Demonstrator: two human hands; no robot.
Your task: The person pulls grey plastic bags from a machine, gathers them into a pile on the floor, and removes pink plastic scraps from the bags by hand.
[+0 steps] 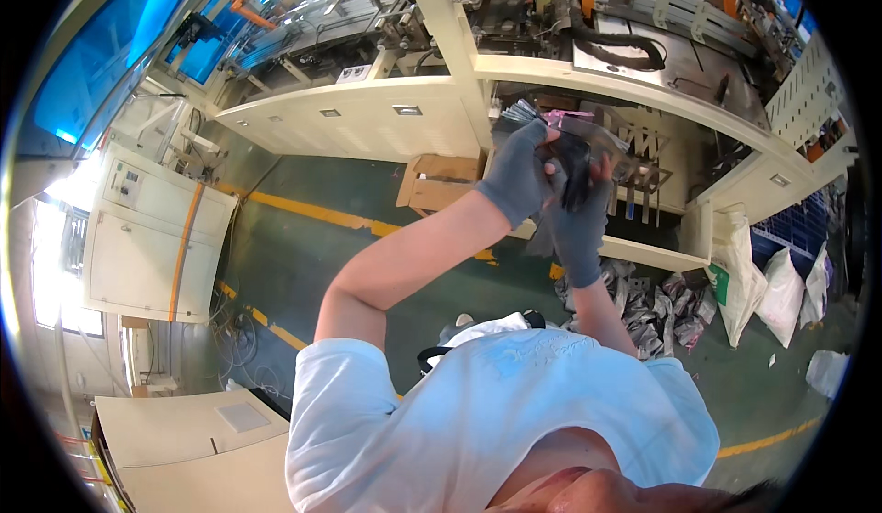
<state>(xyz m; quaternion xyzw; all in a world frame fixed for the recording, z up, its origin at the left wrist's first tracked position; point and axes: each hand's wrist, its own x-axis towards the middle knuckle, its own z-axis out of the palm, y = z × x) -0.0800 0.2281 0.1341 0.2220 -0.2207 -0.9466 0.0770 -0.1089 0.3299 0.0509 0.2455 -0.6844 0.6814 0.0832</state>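
My left hand point(520, 175), in a grey glove with bare fingertips, is closed on a bundle of thin, glossy film sheets or bags point(575, 166). The bundle looks dark in the middle, with silvery and pink edges fanning out past my left hand. My right hand point(582, 224), gloved the same way, grips the bundle from the right and below, its fingertips pointing up. Both hands are close together in front of the opening in a cream machine frame point(634, 254). Behind the bundle, inside that opening, stands a row of metal prongs point(646, 178). Exactly what the bags are cannot be made out.
Crumpled silvery film scraps point(675, 306) lie heaped on the green floor by my right arm. White sacks point(738, 279) stand at the right. An open cardboard box point(441, 182) sits left of the opening. Cream cabinets point(152, 233) stand farther left.
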